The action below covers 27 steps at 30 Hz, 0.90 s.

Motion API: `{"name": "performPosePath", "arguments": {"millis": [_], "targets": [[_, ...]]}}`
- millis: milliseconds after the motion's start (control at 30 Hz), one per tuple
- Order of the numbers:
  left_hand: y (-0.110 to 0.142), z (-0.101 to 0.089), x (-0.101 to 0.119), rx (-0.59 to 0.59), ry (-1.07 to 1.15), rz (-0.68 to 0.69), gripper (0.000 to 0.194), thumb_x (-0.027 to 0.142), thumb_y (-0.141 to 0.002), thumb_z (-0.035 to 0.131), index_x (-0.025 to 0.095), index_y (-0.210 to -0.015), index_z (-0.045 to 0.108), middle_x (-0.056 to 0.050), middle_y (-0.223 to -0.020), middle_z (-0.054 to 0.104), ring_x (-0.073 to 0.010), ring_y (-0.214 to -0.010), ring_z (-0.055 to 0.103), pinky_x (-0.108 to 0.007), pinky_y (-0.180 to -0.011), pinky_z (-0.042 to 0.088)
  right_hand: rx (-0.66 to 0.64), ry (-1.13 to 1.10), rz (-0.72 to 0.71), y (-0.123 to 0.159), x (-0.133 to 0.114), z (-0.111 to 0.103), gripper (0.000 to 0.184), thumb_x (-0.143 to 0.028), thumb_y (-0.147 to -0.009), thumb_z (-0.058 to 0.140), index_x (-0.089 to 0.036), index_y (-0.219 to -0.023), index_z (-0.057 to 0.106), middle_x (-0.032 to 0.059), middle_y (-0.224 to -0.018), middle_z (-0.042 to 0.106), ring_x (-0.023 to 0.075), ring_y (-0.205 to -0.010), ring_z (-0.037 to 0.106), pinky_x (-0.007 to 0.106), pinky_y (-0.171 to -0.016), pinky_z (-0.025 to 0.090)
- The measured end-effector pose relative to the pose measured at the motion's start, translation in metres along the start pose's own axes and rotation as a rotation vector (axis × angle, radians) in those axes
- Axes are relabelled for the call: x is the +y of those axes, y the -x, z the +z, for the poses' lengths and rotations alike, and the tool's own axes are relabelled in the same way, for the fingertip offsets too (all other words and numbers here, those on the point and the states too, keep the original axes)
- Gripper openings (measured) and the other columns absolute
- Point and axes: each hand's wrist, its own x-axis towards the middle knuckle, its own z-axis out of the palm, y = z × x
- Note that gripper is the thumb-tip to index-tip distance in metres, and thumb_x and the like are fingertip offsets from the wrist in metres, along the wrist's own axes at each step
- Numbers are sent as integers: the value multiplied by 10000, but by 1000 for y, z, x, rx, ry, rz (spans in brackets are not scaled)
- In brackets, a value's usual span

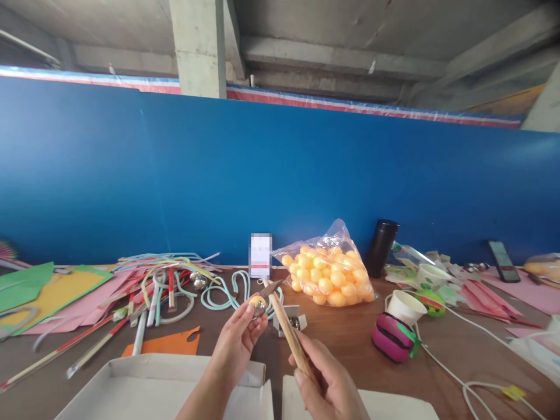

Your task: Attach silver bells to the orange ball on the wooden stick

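Observation:
Between the thumb and fingers of my left hand [240, 335] is a shiny silver ball [259, 307] with an orange patch at its top; it looks like a metal bell. My right hand [326, 373] is wrapped around the wooden handle of a small hammer [286, 324]. The hammer's dark head points up and left, just above the ball; whether they touch I cannot tell. Behind my hands, a small open white box [301, 322] with shiny metal balls inside is partly hidden by the handle.
A clear bag of orange balls [328, 274] stands at the back, beside a black bottle [382, 248]. Left lie tubes [227, 294], sticks and coloured paper. Right are a paper cup [405, 308], a magenta pouch [391, 338] and a white cable [441, 364]. White trays [131, 385] lie in front.

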Motion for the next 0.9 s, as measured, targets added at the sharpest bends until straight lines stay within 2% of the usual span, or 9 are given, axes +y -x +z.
{"name": "performPosePath", "arguments": {"millis": [100, 233, 333, 500, 667, 900], "targets": [[-1, -1, -1, 1, -10, 1, 379, 207, -757, 665, 147, -1126, 599, -80, -919, 680, -125, -760, 651, -243, -759, 551, -9, 58, -20, 0, -3, -1, 479, -324, -794, 532, -233, -1264, 529, 85, -935, 629, 135, -563, 561, 220, -464, 466], [-2, -1, 0, 2, -16, 5, 373, 214, -761, 663, 157, -1124, 603, -70, -931, 676, -115, -757, 646, -236, -756, 549, 3, 88, -45, -1, -6, -3, 468, -309, -810, 510, -226, -1271, 520, 82, -931, 634, 171, -658, 607, 287, -634, 527], [-1, 0, 1, 0, -26, 6, 366, 211, -756, 666, 159, -1114, 608, -66, -923, 677, -116, -756, 645, -235, -752, 549, -4, 85, -75, 0, -6, -3, 464, -293, -818, 500, -221, -1276, 515, 83, -936, 633, 200, -761, 625, 321, -721, 526], [-1, 2, 0, -4, -27, 4, 378, 209, -754, 666, 148, -1122, 605, -84, -954, 676, -126, -767, 650, -237, -741, 552, -11, 95, -117, 0, -8, -1, 466, -246, -809, 490, -230, -1273, 523, 87, -986, 624, 206, -841, 626, 320, -773, 510], [0, 2, 0, -5, -5, 6, 378, 205, -743, 673, 151, -1112, 609, -64, -879, 676, -123, -740, 647, -238, -723, 553, 18, 99, -78, 0, -12, -1, 459, -257, -804, 499, -228, -1260, 541, 89, -952, 629, 215, -811, 623, 316, -736, 519], [1, 3, 2, -30, -4, 1, 389, 238, -757, 661, 163, -1134, 599, -68, -942, 667, -112, -742, 635, -237, -732, 544, 58, 30, 24, 1, -7, -1, 474, -349, -804, 527, -216, -1258, 542, 94, -947, 640, 160, -606, 580, 254, -529, 494]]}}
